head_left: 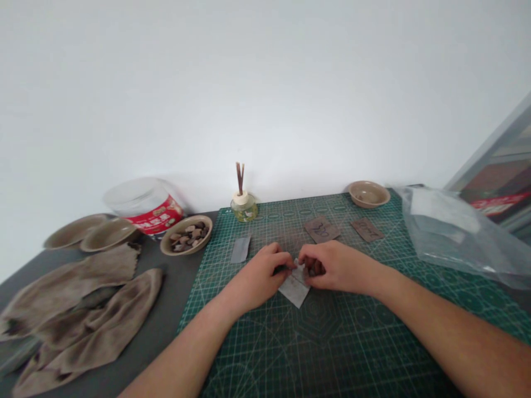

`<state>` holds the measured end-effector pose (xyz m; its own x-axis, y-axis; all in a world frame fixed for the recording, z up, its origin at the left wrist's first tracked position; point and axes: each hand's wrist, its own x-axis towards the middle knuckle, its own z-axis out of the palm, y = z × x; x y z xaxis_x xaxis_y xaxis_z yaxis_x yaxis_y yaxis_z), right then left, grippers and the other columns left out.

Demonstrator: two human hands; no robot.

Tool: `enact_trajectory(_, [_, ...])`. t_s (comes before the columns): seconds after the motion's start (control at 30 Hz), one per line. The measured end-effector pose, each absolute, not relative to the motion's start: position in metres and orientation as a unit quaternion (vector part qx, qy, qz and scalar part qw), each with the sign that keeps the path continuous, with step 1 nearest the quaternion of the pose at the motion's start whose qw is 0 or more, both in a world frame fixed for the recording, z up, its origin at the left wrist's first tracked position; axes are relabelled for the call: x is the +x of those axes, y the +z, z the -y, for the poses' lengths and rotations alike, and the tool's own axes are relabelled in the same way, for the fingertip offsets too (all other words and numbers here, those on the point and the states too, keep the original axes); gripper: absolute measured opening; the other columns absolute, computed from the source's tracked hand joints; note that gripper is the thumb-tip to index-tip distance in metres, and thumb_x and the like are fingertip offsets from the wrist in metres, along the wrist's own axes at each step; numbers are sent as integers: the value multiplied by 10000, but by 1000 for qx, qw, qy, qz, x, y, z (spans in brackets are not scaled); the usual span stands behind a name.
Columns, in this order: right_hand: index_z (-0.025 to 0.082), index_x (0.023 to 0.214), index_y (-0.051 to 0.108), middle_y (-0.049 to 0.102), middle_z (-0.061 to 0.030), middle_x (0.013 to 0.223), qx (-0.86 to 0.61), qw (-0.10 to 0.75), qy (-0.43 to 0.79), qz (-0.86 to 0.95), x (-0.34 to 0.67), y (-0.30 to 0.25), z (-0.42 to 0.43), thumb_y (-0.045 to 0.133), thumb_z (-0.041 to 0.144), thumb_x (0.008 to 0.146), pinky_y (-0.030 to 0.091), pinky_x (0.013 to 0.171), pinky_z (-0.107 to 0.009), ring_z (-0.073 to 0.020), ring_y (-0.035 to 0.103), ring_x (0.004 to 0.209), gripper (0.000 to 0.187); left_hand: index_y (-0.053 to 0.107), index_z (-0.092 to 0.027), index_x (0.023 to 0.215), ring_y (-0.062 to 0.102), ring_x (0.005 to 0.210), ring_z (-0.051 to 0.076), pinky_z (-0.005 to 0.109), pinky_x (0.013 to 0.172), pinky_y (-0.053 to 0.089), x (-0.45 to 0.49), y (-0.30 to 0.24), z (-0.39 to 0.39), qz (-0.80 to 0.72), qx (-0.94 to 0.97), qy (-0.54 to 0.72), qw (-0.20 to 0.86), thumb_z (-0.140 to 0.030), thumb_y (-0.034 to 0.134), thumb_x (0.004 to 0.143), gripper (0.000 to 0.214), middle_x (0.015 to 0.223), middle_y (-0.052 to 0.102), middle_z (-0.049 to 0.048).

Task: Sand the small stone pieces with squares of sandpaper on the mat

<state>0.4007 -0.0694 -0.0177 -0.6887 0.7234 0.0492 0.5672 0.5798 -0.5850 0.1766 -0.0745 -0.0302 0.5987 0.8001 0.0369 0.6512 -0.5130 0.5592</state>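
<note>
Over the green cutting mat (265,342), both hands meet at a small pale grey square sheet (295,290) that looks like paper. My left hand (267,273) has its thumb and index finger closed at the sheet's left upper edge. Curled fingers of my right hand (327,265) pinch the sheet from the right side. The far part of the sheet is partly hidden by the fingertips, and whether something small lies between them I cannot tell. Just beyond the hands lies a brown square piece (321,229) with handwritten marks, and a smaller marked brown piece (367,230) is right of it.
A grey strip (240,250) lies left on the mat, near a reed diffuser (244,207). Further left are a bowl of brown chips (186,236), a red-labelled jar (145,204), more bowls and brown cloths (91,326). Another bowl (368,194) and a plastic bag (460,237) are right.
</note>
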Motion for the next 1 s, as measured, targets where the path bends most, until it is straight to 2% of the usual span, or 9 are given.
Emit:
enact_trajectory(0.1, [202, 923, 710, 688, -15, 822, -348, 129, 233, 899, 399, -17, 68, 700, 276, 799, 393, 649, -258, -167, 616, 741, 145, 667, -252, 996, 551, 962, 198, 316, 843, 446, 175, -28, 75, -422, 855, 145, 264, -185, 517, 884, 199, 956, 527, 25])
enact_trajectory(0.2, [198, 937, 729, 678, -39, 888, -327, 117, 215, 913, 400, -17, 67, 725, 335, 799, 410, 688, -278, -186, 618, 797, 194, 663, -259, 1038, 560, 946, 192, 321, 855, 449, 174, -29, 75, -428, 849, 144, 273, -193, 530, 878, 219, 973, 529, 24])
enact_trajectory(0.4, [211, 932, 743, 697, -22, 897, -285, 130, 244, 918, 399, -22, 67, 655, 194, 825, 442, 745, -266, -165, 637, 814, 140, 695, -269, 1016, 573, 911, 186, 308, 825, 453, 174, -31, 73, -431, 847, 143, 274, -192, 533, 871, 230, 947, 523, 21])
enact_trajectory(0.57, [205, 906, 745, 694, -35, 878, -278, 139, 213, 926, 394, -26, 70, 656, 185, 809, 442, 751, -283, -186, 633, 836, 133, 690, -268, 1021, 569, 933, 188, 308, 845, 452, 175, -30, 73, -433, 847, 143, 273, -185, 527, 867, 239, 955, 531, 20])
enact_trajectory(0.73, [203, 861, 739, 665, -16, 839, -258, 116, 223, 933, 398, -26, 69, 692, 171, 759, 432, 716, -264, -164, 618, 776, 117, 699, -258, 987, 573, 938, 190, 307, 834, 447, 174, -29, 73, -424, 854, 135, 269, -166, 504, 875, 243, 928, 533, 23])
enact_trajectory(0.9, [188, 836, 733, 658, -30, 852, -277, 123, 208, 930, 396, -25, 69, 664, 188, 800, 426, 706, -266, -165, 606, 780, 78, 706, -254, 981, 577, 917, 188, 306, 823, 452, 174, -28, 72, -426, 854, 128, 271, -152, 501, 860, 259, 921, 536, 21])
enact_trajectory(1.0, [193, 818, 730, 673, -22, 844, -237, 111, 221, 940, 395, -24, 70, 671, 171, 787, 435, 738, -271, -171, 613, 808, 70, 709, -248, 962, 576, 907, 188, 306, 815, 451, 174, -29, 71, -427, 853, 128, 273, -154, 508, 857, 246, 908, 530, 20])
